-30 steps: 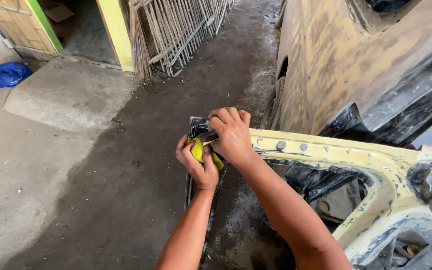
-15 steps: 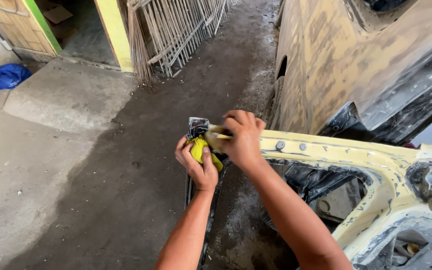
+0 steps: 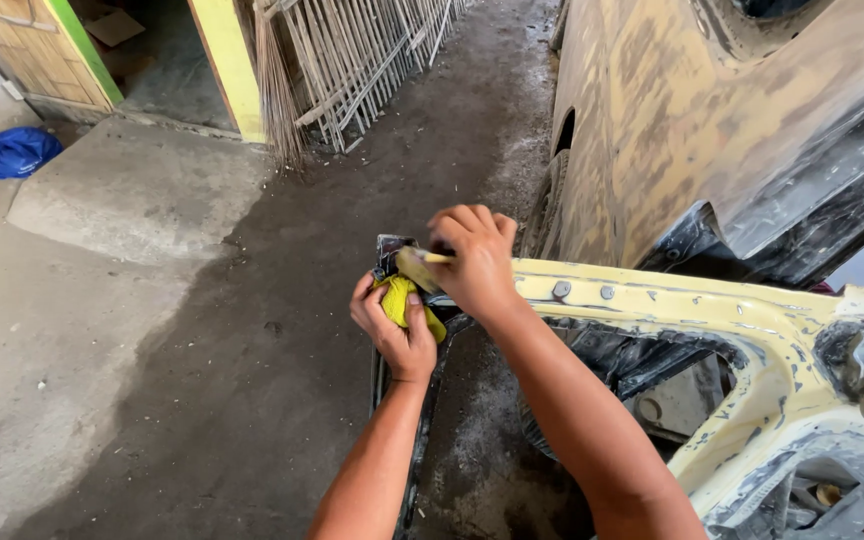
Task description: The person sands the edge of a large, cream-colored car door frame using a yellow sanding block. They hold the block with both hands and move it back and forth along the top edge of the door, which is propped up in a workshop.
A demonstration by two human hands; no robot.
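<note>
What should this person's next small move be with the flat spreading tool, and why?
Probably draw the flat putty spreader in the right hand down across the yellow cloth bunched in the left hand. The blade sits just above the cloth, at the end of the pale yellow car body panel.

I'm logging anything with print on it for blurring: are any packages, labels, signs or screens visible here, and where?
No labels, signs or screens show.
Flat brown cardboard piece: top left, lying on the floor inside the doorway; no print can be made out.
Blue bag: far left on the concrete, crumpled, plain blue.
Yellow cloth: held in the left hand, unmarked.
</note>
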